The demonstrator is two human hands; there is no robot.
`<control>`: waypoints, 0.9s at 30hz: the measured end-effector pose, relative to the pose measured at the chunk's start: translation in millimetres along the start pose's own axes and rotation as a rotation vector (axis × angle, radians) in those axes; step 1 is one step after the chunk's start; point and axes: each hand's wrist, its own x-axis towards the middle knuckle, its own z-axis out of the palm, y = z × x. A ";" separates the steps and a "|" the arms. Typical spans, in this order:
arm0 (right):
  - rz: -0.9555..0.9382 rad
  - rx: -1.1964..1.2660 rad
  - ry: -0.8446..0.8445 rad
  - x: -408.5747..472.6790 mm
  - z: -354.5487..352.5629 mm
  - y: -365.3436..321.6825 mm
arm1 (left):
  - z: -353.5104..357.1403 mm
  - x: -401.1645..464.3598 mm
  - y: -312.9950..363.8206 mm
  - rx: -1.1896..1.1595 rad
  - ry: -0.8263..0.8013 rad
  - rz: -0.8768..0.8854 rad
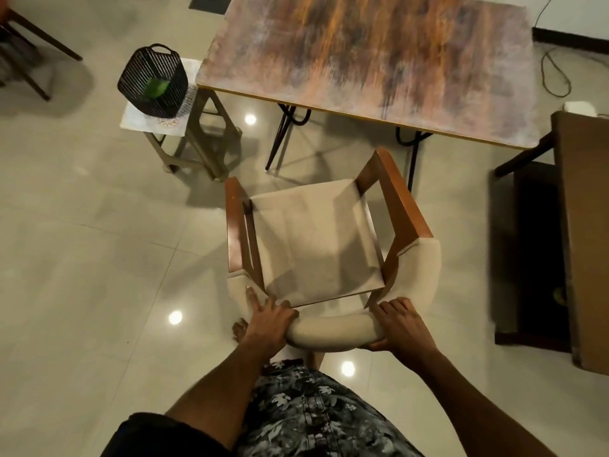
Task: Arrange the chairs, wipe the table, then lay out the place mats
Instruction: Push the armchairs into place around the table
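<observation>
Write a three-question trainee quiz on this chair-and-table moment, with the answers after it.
1. True or false: the armchair is already tucked under the table.
2. Multiple choice: the black basket stands on A) the table, B) the small stool, C) the floor.
3. Short answer: which part of the armchair do the left hand and right hand hold?

Key
1. False: it stands on the floor short of the table's near edge, its seat fully in view.
2. B.
3. The padded backrest: the left hand lies over its left curve, and the right hand grips its right side with the thumb underneath.
</observation>
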 end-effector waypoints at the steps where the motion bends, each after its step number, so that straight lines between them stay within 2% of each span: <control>1: 0.019 -0.003 0.010 0.7 -1.8 -3.4 | -2.1 1.2 -2.3 0.011 0.011 0.000; 8: 0.115 -0.011 0.073 -3.7 -0.1 -30.5 | -11.5 7.8 -23.3 0.036 -0.007 0.037; 13: 0.170 0.047 0.092 -10.5 8.4 -75.9 | -13.4 8.1 -52.8 0.131 -0.018 0.089; 21: 0.087 0.002 0.076 10.8 13.9 -101.9 | -32.0 17.6 -89.7 0.231 -0.024 0.098; 27: -0.025 0.164 0.006 20.5 4.0 -89.0 | -33.6 16.4 -91.6 0.288 -0.056 0.079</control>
